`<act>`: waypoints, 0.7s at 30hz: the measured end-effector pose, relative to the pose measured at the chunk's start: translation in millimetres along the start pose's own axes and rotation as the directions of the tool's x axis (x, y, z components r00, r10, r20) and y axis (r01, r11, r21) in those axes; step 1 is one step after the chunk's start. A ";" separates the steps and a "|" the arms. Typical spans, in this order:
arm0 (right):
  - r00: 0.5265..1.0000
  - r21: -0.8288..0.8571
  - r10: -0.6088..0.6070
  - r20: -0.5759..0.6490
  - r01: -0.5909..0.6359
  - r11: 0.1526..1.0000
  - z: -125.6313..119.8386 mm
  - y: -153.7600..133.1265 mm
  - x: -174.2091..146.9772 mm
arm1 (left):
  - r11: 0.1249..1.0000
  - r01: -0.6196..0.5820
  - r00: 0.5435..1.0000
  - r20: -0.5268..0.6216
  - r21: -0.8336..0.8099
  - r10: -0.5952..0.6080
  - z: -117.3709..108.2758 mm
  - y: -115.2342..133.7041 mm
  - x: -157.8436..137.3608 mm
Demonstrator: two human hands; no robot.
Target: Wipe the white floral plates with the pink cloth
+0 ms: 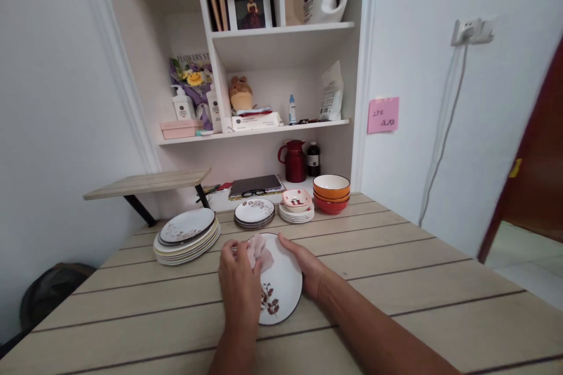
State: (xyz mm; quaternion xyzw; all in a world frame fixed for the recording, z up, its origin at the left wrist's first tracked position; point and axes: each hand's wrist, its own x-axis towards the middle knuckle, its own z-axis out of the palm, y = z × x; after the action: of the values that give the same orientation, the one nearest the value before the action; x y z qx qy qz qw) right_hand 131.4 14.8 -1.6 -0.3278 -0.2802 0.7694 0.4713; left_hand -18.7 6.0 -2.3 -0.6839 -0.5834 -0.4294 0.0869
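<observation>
A white plate (pixel 281 287) with a dark rim and a brown flower print is tilted up off the wooden table, in front of me. My right hand (pixel 308 263) grips its right edge, thumb along the upper rim. In my left hand (pixel 240 275) is a crumpled pale pink cloth (pixel 261 253), pressed against the plate's upper left face. The fingers of that hand are curled around the cloth, and they hide the plate's left edge. Whether the plate's lower edge touches the table I cannot tell.
Behind the plate stand a stack of large plates (pixel 187 237), a stack of small dark-rimmed plates (pixel 254 212), small dishes (pixel 297 208) and stacked orange and red bowls (pixel 331 193). A red jug (pixel 295 161) and a dark laptop (pixel 257 185) sit farther back, below shelves (pixel 281 35).
</observation>
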 end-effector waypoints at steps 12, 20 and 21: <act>0.985 0.038 0.132 0.108 -0.136 0.990 -10.8 -0.2 4.1 | 0.890 -0.305 0.851 0.323 -0.339 0.415 8.3 28.0 -20.6; 0.999 0.204 -0.038 0.014 0.034 0.978 -11.8 -7.5 8.3 | 0.989 -0.127 0.906 0.398 -0.071 0.145 -7.8 23.9 -14.8; 0.999 0.197 -0.042 0.010 0.039 0.980 -11.5 -7.5 8.5 | 0.995 -0.098 0.917 0.385 -0.025 0.100 -7.4 20.9 -13.6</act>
State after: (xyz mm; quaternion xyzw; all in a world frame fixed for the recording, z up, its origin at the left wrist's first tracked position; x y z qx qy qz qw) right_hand 141.4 26.9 -5.3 -0.2683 -0.2126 0.7858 0.5152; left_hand -3.3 -14.8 0.9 -0.7838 -0.5527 -0.2829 -0.0100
